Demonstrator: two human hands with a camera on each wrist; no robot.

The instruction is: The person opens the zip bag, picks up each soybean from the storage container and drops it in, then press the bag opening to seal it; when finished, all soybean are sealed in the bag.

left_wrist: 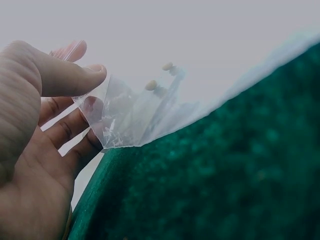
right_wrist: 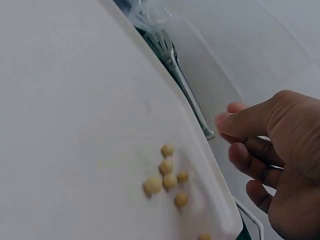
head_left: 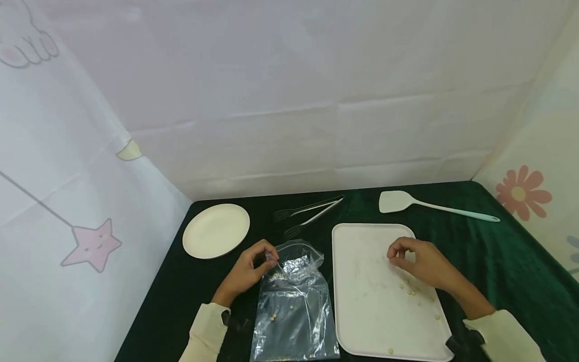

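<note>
My left hand (head_left: 246, 269) pinches the mouth edge of a clear zip bag (head_left: 298, 332) between thumb and fingers. A few soybeans (head_left: 273, 318) lie inside the bag, which rests flat with its top raised a little. To its right, my right hand (head_left: 425, 261) hovers over the white tray (head_left: 366, 317), fingers curled with thumb and forefinger tips together. No bean shows between those tips in the right wrist view, though the forefinger tip is partly hidden. Several loose soybeans (right_wrist: 166, 166) are scattered on the tray's right side.
A white plate (head_left: 215, 231) sits at the back left. Metal tongs (head_left: 312, 216) lie behind the bag, and a white spatula (head_left: 434, 203) lies behind the tray. Dark green cloth (head_left: 470, 241) covers the table, with pale fabric walls around it.
</note>
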